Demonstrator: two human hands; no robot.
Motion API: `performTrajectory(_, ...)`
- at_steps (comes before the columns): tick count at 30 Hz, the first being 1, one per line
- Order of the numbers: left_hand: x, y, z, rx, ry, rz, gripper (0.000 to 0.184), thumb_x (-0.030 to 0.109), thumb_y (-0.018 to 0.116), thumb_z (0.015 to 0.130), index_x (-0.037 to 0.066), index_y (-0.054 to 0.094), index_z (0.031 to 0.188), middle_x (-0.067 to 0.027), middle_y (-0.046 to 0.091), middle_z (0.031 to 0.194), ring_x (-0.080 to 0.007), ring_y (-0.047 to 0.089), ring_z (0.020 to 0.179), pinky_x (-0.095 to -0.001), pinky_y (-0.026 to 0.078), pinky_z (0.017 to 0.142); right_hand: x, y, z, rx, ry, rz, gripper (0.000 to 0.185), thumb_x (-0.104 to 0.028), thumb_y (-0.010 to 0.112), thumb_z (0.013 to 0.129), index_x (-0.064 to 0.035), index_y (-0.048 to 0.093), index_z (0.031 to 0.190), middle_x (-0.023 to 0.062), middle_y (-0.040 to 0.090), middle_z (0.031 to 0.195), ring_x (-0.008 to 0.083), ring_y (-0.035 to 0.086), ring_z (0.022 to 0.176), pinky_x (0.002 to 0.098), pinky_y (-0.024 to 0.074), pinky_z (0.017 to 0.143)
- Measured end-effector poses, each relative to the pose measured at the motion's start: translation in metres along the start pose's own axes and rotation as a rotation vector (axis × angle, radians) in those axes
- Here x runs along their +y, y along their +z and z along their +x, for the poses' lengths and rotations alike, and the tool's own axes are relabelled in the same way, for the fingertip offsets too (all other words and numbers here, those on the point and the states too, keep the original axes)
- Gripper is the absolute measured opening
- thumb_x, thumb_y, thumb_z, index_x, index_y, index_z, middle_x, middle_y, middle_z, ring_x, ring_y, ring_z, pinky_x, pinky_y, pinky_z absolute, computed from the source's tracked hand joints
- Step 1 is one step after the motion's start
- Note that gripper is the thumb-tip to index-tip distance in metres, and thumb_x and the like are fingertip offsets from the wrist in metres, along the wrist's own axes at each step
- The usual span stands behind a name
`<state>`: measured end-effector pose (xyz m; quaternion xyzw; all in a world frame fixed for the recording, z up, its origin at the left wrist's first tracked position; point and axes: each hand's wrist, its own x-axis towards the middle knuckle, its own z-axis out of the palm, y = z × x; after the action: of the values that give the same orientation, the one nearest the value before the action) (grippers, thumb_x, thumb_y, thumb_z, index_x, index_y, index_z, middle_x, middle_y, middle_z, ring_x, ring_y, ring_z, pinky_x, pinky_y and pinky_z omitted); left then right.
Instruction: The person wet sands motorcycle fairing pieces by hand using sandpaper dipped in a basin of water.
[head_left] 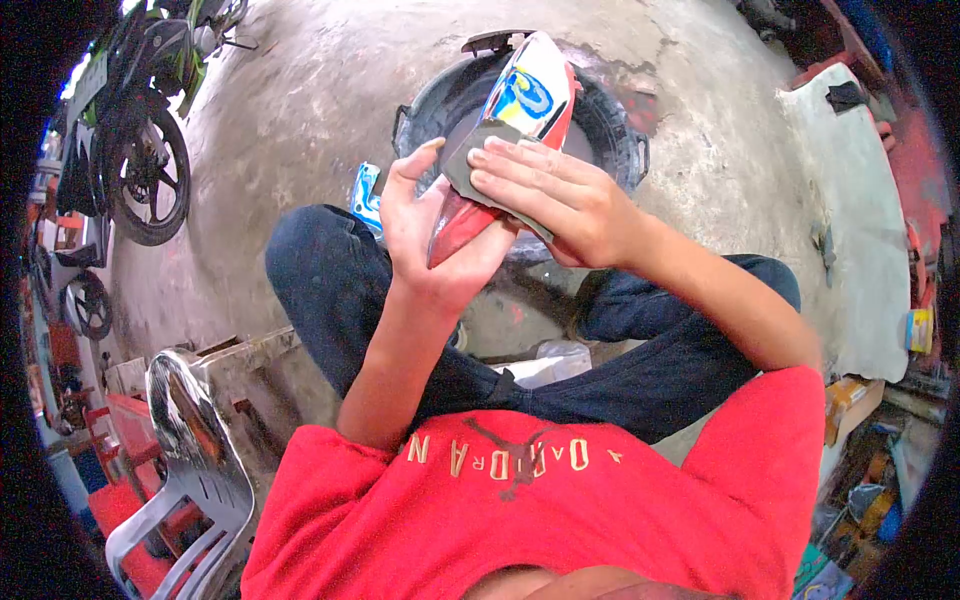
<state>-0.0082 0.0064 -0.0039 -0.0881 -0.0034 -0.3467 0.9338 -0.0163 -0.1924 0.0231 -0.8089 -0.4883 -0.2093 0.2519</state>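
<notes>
A long, tapered motorcycle body panel [557,88], glossy white and red with a blue and yellow graphic, is held at a tilt over a dark basin [404,128]. My left hand [432,235] supports its lower red end from beneath, with the thumb standing up at the side. My right hand [560,195] lies over the panel's middle, its fingers pressing a dark grey sheet of sandpaper [464,168] against the surface. Part of the panel is hidden under the sheet and the fingers.
A blue and white painted piece [366,198] lies on the concrete floor by my left knee. Behind the basin rests a dark curved part [490,42]. A motorcycle [150,150] stands at left, above a grey plastic chair [195,450]. A pale panel [850,220] is at right.
</notes>
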Motion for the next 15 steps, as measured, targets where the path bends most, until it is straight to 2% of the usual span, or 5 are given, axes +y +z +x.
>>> performTrajectory(1,0.002,-0.001,-0.001,-0.157,-0.070,-0.094,0.069,0.041,0.052,0.092,-0.007,0.042,0.141,-0.0253,0.047,0.146,-0.0381,0.042,0.139,-0.0530,0.023,0.121,0.009,0.001,-0.004,0.025,0.004,0.023,0.044,-0.005,0.049,0.092,0.0028,0.056,0.135,0.0223,0.057,0.138,0.0363,0.053,0.132,0.0440,0.0407,0.112)
performTrajectory(4,-0.022,0.036,0.003,0.243,0.135,0.263,0.068,0.046,0.049,0.095,-0.005,0.045,0.140,-0.0234,0.050,0.143,-0.0325,0.049,0.133,-0.0477,0.029,0.118,0.045,0.010,-0.010,0.126,0.360,0.015,0.044,0.002,0.046,0.094,-0.0009,0.055,0.137,0.0208,0.058,0.137,0.0348,0.055,0.130,0.0420,0.0431,0.110)
performTrajectory(6,-0.016,0.033,0.001,0.165,0.068,0.168,0.067,0.046,0.048,0.097,-0.005,0.045,0.140,-0.0234,0.049,0.144,-0.0335,0.049,0.133,-0.0477,0.029,0.119,0.038,0.009,-0.009,0.121,0.344,-0.071,0.046,-0.002,0.048,0.092,0.0005,0.054,0.137,0.0211,0.058,0.137,0.0359,0.055,0.129,0.0425,0.0430,0.110)
performTrajectory(11,0.004,-0.007,-0.004,-0.162,-0.085,-0.040,0.065,0.041,0.053,0.094,-0.006,0.045,0.138,-0.0229,0.056,0.135,-0.0350,0.052,0.127,-0.0470,0.033,0.116,0.002,-0.005,0.004,-0.018,-0.096,-0.069,0.050,-0.018,0.054,0.088,0.0038,0.058,0.132,0.0187,0.059,0.136,0.0339,0.057,0.128,0.0442,0.0453,0.109)
performTrajectory(15,-0.019,0.037,0.001,0.210,0.097,0.275,0.061,0.041,0.044,0.100,-0.005,0.045,0.139,-0.0197,0.055,0.139,-0.0263,0.053,0.130,-0.0419,0.032,0.118,0.046,0.004,-0.012,0.041,0.253,-0.107,0.044,-0.008,0.045,0.096,-0.0004,0.054,0.138,0.0190,0.059,0.137,0.0339,0.055,0.130,0.0424,0.0451,0.108)
